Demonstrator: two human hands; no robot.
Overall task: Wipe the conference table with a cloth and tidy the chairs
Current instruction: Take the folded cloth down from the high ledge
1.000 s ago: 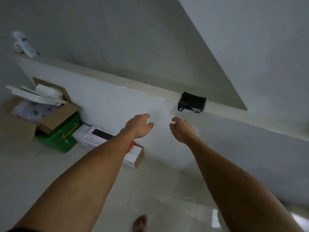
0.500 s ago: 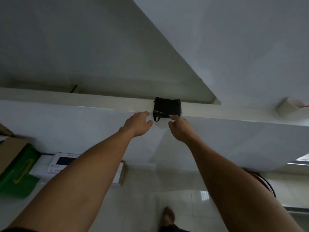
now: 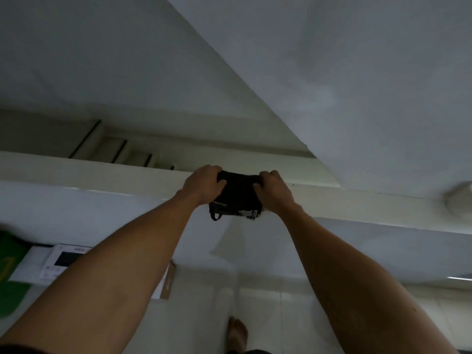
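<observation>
- At the far left edge of the frame a green bin (image 3: pixel 10 277) shows only in part, blurred.
- Just right of it, in the lower left, a white box (image 3: pixel 43 264) lies on the pale floor (image 3: pixel 268 315); its top carries a dark panel and small printing too blurred to read.
- The left arm rises from the lower left corner to the middle of the frame. The left hand (image 3: pixel 203 185) is seen from the back, its fingers curled over the left end of a folded black cloth (image 3: pixel 236 198) and its thumb pressed on the cloth's near face.
- The cloth sits in the centre of the frame, on the pale ledge (image 3: pixel 102 172) that crosses the picture, its near edge hanging past the lip. A small loop dangles at its lower left, and a light tag shows at its lower right; nothing on the tag can be read.
- The right arm rises from the lower right. The right hand (image 3: pixel 274 194) grips the cloth's right end, fingers wrapped over the top.
- A bare foot (image 3: pixel 237 333) stands on the floor at the bottom centre.
- A pale round fitting (image 3: pixel 459 200) sits blurred at the right edge.
</observation>
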